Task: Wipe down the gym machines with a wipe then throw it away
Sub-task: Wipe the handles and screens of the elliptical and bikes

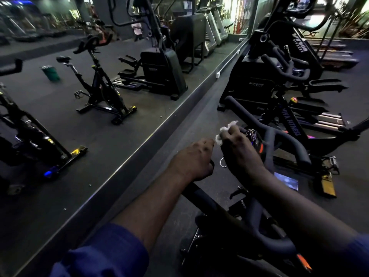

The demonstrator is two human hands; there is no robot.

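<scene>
A black exercise bike's handlebar fills the lower right, with a small console at its middle. My right hand grips a crumpled white wipe and holds it against the handlebar beside the console. My left hand is curled round the near left end of the handlebar. Both forearms reach in from the bottom edge, with blue sleeves pushed up.
A wall mirror at left reflects a spin bike, a stepper and a green bin. Its metal ledge runs diagonally. Another bike and an elliptical stand ahead on the right. A phone-like object lies on the floor.
</scene>
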